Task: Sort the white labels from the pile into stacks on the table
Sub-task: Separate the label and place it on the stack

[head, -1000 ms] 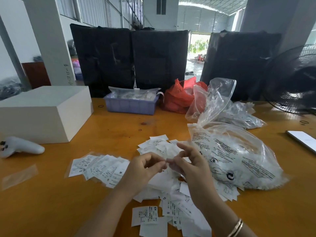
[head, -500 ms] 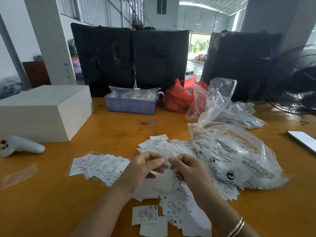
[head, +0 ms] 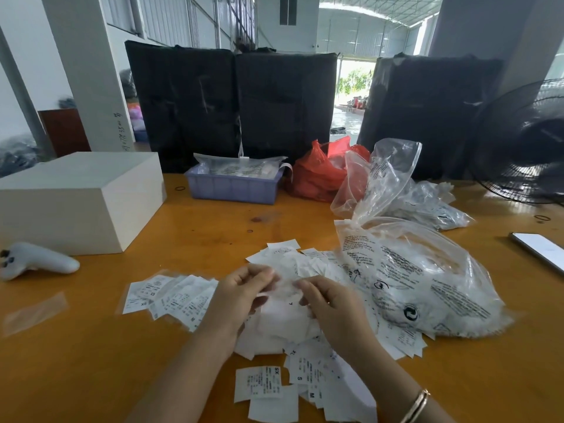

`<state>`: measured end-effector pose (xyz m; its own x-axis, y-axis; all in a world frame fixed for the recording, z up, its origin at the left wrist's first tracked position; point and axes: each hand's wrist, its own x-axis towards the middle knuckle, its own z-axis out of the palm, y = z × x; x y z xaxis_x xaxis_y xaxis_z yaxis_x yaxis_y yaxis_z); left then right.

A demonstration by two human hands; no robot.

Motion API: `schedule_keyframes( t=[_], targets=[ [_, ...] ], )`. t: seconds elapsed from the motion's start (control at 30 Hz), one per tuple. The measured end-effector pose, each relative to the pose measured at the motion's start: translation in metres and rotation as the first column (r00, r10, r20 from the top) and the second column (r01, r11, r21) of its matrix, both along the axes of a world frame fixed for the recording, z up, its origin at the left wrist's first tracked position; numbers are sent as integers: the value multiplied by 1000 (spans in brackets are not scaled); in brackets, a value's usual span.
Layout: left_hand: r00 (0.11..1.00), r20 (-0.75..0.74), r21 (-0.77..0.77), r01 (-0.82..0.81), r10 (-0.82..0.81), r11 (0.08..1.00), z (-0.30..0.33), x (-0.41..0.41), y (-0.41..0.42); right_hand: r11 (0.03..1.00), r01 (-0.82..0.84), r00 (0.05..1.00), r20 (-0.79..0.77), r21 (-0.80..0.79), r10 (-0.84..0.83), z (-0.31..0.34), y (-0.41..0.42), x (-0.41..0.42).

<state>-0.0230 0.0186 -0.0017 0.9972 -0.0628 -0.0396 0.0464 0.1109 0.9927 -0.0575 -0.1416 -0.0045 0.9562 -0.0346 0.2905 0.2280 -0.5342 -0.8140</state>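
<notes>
Glossy orange wooden table (head: 91, 361); crinkled clear plastic bag (head: 427, 279); matt labels (head: 259, 383)

label (head: 282, 286) between hands blurred, phone (head: 540, 250) cut by right edge

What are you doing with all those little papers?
A person is sorting white labels at a wooden table. The left hand and right hand together pinch one blurred label above the loose pile. A fanned row of labels already lies to the left, and more sit near the table's front edge. A clear plastic bag with more labels lies to the right.
</notes>
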Motion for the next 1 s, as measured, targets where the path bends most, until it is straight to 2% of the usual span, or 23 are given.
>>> schedule_keyframes(
  t=[0.03, 0.1, 0.17, 0.2, 0.37, 0.47, 0.67, 0.77, 0.83, 0.87, 0.9, 0.93, 1.0],
  targets=[
    [999, -10, -42, -51, 50, 998, 1, 1, 2, 983, -31, 999, 21, -180, 36, -1, -1, 0],
    [991, 14, -85, -135, 136, 987, 1, 4, 7, 841, -134, 989, -21, -524, 145, -5, 0, -1],
    [979, 34, -125, -197, 202, 972, 2, 7, 11, 668, -178, 979, -64, -722, 192, -8, 2, 0],
    [972, 45, -129, -222, 229, 966, 1, 9, 12, 622, -176, 977, -61, -763, 202, -9, 4, 0],
    [962, 41, -146, -261, 270, 954, 1, 10, 13, 594, -92, 971, 62, -799, 233, -9, 6, -3],
    [970, 71, -107, -226, 234, 968, 0, 9, 12, 621, -38, 964, 134, -783, 228, -10, 7, -4],
    [978, 106, -81, -171, 179, 982, 3, 3, 10, 676, -68, 968, 115, -734, 222, -12, 8, -3],
    [982, 97, -53, -157, 161, 986, 4, 1, 10, 804, -142, 984, 9, -578, 180, -7, 8, -4],
    [988, 52, -131, -141, 149, 981, 5, 3, 12, 950, -106, 994, -56, -294, 94, 0, 6, -4],
    [990, 35, -170, -129, 137, 977, 5, 4, 12, 995, -65, 993, -102, -74, 57, 4, 4, -4],
    [993, 9, -208, -116, 120, 971, 6, 4, 13, 985, -33, 986, -155, 168, 59, 9, 2, -6],
    [995, -4, -244, -98, 100, 965, 5, 4, 12, 920, -12, 974, -205, 391, 100, 13, 0, -7],
    [996, -31, -294, -84, 79, 952, 5, 2, 8, 727, -1, 946, -235, 686, 222, 19, -3, -10]
  ],
)
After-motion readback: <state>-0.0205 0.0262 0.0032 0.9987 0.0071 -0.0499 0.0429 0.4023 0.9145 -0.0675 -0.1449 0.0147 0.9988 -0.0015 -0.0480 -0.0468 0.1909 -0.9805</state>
